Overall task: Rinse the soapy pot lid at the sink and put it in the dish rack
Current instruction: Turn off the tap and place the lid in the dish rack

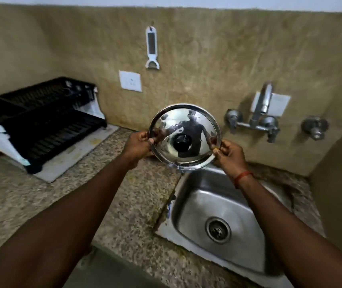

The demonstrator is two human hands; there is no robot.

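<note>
A shiny steel pot lid (195, 125) with a black knob at its centre is held up, tilted toward me, above the sink's far left corner. My left hand (139, 145) pinches its left rim and my right hand (229, 154) pinches its right rim. The steel sink (188, 206) lies below and to the right, with its drain near the middle. A black two-tier dish rack (41, 121) stands on the counter at the far left. The tap (262, 104) on the wall is right of the lid, and no water runs from it.
The rack sits on a pale mat (78, 154) over a speckled stone counter (31, 196). A white peeler (152, 47) hangs on the wall above a white switch plate (130, 81). A separate valve (314, 127) is at the far right beside a side wall.
</note>
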